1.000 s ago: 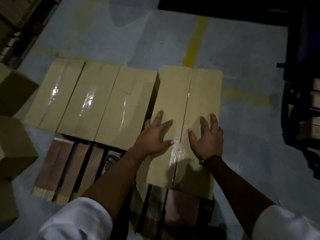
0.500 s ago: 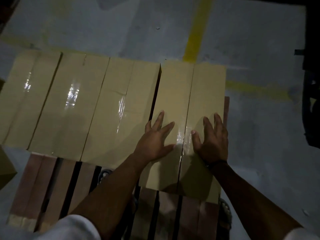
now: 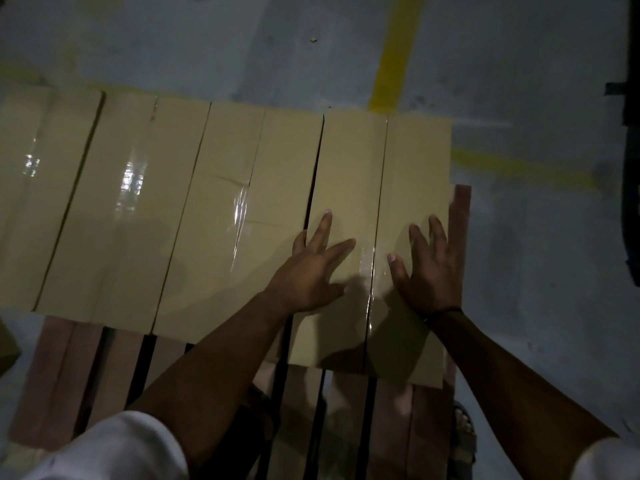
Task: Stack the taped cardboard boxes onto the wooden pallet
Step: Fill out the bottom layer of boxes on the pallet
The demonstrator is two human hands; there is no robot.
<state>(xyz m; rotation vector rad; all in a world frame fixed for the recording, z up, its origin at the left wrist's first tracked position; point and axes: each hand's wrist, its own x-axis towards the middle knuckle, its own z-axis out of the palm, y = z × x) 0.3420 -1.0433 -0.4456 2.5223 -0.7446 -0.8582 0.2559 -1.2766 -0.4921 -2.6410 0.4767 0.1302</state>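
Several taped cardboard boxes lie side by side on the wooden pallet [image 3: 104,368]. The rightmost box [image 3: 381,168] sticks out nearer to me than the others, with a thin dark gap between it and its neighbour [image 3: 228,220]. My left hand [image 3: 311,271] lies flat on the left flap of that box, fingers spread. My right hand [image 3: 429,268] presses flat on the right flap, beside the shiny tape seam. Further left sit two more taped boxes [image 3: 114,202], the last one [image 3: 31,188] cut off by the frame edge.
Grey concrete floor with yellow painted lines [image 3: 394,53] lies beyond the boxes. A dark frame [image 3: 630,133] stands at the right edge. A pallet slat [image 3: 460,209] shows right of the rightmost box. My sandalled foot [image 3: 464,434] is by the pallet's near right corner.
The rightmost box has slid away from me and turned straight, closing up against its neighbour under both flat hands. The view has moved closer and lower over the boxes.
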